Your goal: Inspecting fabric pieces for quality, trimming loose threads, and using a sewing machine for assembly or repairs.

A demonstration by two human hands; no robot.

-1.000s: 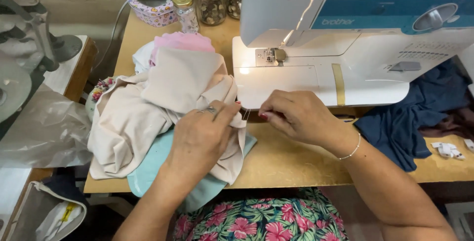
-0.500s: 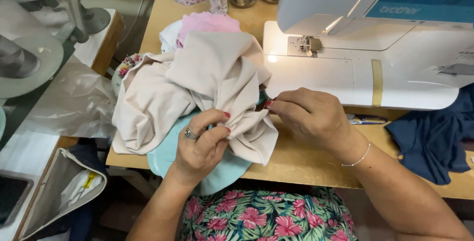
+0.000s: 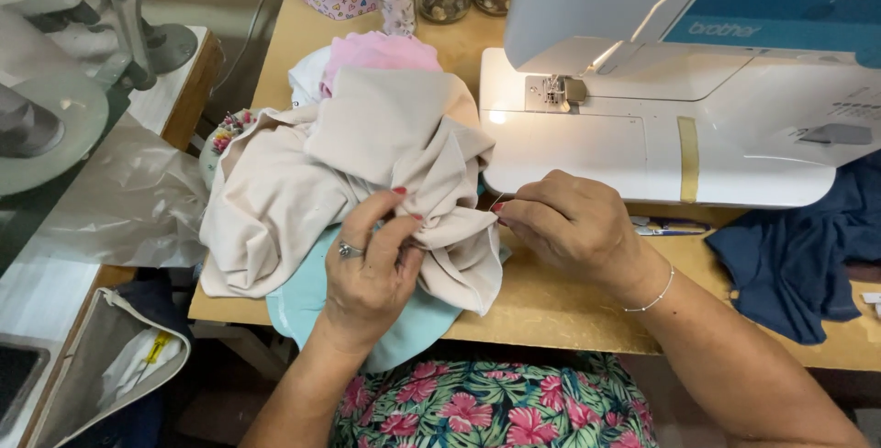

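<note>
The left hand (image 3: 372, 269) has its fingers closed on a bunch of the beige fabric (image 3: 358, 168), gathering the cloth at the front of the pile. The right hand (image 3: 574, 226) is just beside it, thumb and forefinger pinched together on something very thin at the edge of the same cloth; I think it is a thread or a pin, but it is too small to be sure. The beige fabric lies heaped on the wooden table (image 3: 551, 306), on top of a light blue piece (image 3: 307, 306) and a pink piece (image 3: 376, 49), just left of the white sewing machine (image 3: 661, 127).

What could go wrong, in my judgement: the pile hangs partly over the front edge of the table, so a strong pull may drag the whole heap down. If the thin thing is a pin, it can prick a finger. Small scissors (image 3: 670, 227) lie near the right wrist and a sweep of the arm could push them. Navy fabric (image 3: 794, 260) lies at the right.
</note>
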